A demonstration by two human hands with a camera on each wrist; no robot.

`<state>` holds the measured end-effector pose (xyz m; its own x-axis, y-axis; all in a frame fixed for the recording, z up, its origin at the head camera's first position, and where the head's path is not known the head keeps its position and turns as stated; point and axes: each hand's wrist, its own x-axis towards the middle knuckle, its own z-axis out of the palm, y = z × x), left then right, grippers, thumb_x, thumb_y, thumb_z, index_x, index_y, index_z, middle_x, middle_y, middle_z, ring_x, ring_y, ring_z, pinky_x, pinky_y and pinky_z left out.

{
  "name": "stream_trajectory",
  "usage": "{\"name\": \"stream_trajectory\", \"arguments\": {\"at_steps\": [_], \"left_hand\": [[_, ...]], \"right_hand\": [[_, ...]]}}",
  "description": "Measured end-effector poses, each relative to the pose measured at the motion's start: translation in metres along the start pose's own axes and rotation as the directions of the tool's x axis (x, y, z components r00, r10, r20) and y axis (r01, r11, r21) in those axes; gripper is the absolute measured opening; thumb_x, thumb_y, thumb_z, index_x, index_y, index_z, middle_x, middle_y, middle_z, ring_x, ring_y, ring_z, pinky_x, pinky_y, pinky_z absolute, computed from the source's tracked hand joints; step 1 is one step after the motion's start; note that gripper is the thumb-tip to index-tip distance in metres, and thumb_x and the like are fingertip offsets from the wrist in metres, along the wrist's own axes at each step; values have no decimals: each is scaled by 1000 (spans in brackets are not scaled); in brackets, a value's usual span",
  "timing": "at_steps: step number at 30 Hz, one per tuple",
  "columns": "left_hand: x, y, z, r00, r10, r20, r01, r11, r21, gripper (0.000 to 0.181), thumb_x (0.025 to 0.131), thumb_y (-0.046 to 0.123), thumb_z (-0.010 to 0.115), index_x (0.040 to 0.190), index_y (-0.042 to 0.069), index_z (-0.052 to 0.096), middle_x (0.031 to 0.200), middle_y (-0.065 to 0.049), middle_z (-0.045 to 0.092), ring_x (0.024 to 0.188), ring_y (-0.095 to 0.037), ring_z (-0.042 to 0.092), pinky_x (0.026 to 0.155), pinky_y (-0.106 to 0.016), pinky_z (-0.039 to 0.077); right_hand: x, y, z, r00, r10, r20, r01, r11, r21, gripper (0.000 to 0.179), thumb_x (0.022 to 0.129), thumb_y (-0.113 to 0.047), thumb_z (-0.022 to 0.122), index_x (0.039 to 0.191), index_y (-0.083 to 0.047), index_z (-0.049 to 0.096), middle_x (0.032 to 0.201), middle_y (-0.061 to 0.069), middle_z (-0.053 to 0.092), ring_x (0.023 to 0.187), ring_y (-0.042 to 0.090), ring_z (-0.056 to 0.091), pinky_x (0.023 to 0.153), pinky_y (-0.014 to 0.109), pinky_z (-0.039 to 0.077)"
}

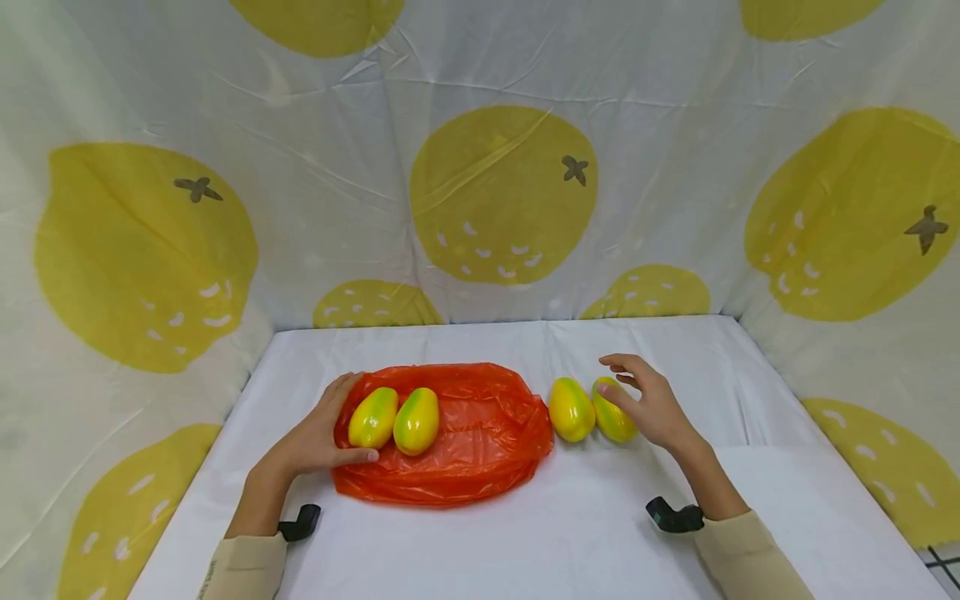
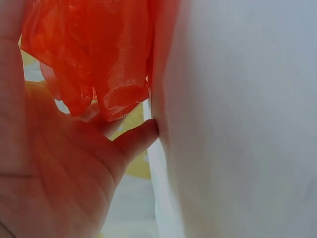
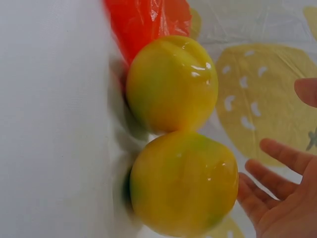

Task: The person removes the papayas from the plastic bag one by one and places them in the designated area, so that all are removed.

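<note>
A red plastic bag [image 1: 480, 433] lies flat on the white-covered table. Two glossy yellow-green papayas, a left one [image 1: 372, 418] and a right one [image 1: 416, 422], lie on its left part. My left hand [image 1: 322, 429] is spread at the bag's left edge, thumb in front and fingers behind; the left wrist view shows its palm [image 2: 64, 163] beside the red plastic [image 2: 104, 54], not closed on it. Right of the bag lie two more papayas, a nearer-to-bag one [image 1: 571, 410] and an outer one [image 1: 613, 412]. Over the outer papaya [image 3: 183, 186], my right hand [image 1: 651, 404] hovers with fingers apart, holding nothing.
A white cloth with yellow fruit prints [image 1: 502, 196] hangs behind the table and along both sides. Black camera mounts, one on the left wrist [image 1: 300, 523] and one on the right [image 1: 675, 515], jut inward over the white tabletop [image 1: 480, 550].
</note>
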<state>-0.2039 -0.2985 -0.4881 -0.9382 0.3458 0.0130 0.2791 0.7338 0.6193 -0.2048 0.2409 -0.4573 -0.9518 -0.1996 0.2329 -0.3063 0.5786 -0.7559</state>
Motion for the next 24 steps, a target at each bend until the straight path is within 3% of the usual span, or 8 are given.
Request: {"name": "stream_trajectory", "arguments": {"at_steps": [5,11,15,24], "left_hand": [[-1,-1,-1,1000,-24,15,25,999,-32,127,68,57,90,165,23,15,164,-6,34,146,-34,39,103,-62,52],[-6,-2,2,997,-43,60,46,997,-54,125,72,55,88,165,16,15,166,-13,31,147,-40,37,108,-65,47],[-7,-4,5,996,-59,74,64,996,-66,124,73,55,87,165,15,14,166,-14,29,148,-41,35,110,-66,45],[-3,-5,1,997,-60,56,60,998,-1,113,72,58,86,162,21,28,160,-10,40,143,-38,42,108,-67,46]], "right_hand": [[1,-4,5,1000,-10,9,9,1000,28,46,100,-29,65,140,-9,55,144,14,57,132,41,53,114,62,43],[1,-12,16,999,21,39,-23,999,40,49,98,-29,68,141,-10,56,144,13,58,132,37,55,113,58,45],[4,-15,21,999,-10,52,7,998,56,48,98,-28,68,141,-10,56,144,14,59,130,38,57,111,59,46],[11,-26,30,996,-45,75,37,994,106,48,97,-26,72,140,-12,57,139,13,62,126,35,60,110,59,48]]}}
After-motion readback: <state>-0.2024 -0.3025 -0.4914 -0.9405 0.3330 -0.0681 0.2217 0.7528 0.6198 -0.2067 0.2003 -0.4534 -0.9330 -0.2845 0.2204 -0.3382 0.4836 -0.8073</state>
